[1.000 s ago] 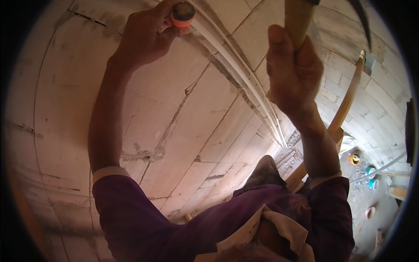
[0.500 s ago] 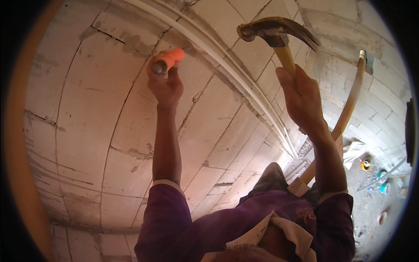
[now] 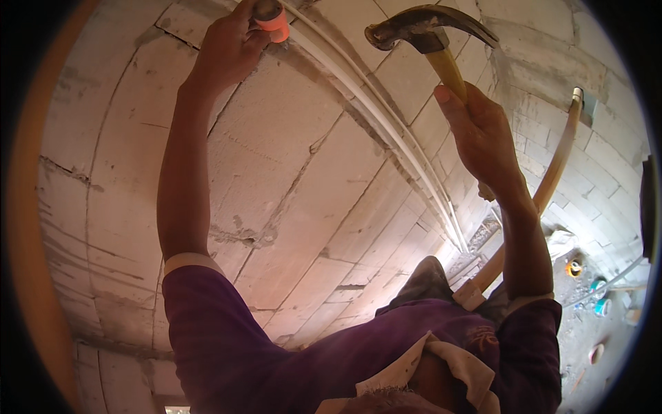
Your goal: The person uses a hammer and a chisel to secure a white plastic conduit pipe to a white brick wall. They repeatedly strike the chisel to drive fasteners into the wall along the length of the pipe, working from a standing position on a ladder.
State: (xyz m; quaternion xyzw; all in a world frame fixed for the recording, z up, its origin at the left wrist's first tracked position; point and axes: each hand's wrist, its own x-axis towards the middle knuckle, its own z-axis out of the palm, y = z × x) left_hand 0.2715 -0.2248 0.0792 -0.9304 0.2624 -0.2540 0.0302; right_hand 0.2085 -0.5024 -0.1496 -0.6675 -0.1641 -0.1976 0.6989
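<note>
At the upper left, my left hand is raised, its fingers closed around a short orange cylindrical tool with a dark, round end. The top of that hand runs into the picture's upper edge, and part of the tool is hidden. My right hand grips the wooden handle of a claw hammer just below the head. The hammer head is up, its claw pointing right, and it is apart from the orange tool. Behind both hands lies the pale block wall.
Thin white pipes run along a channel in the wall between my hands. A long brown pole-like piece slants past my right forearm. On the floor at the right lie an orange ring-shaped item, teal items and scattered debris.
My left hand has moved up and slightly left with the orange tool, to the picture's top edge. The hammer in my right hand has risen slightly.
</note>
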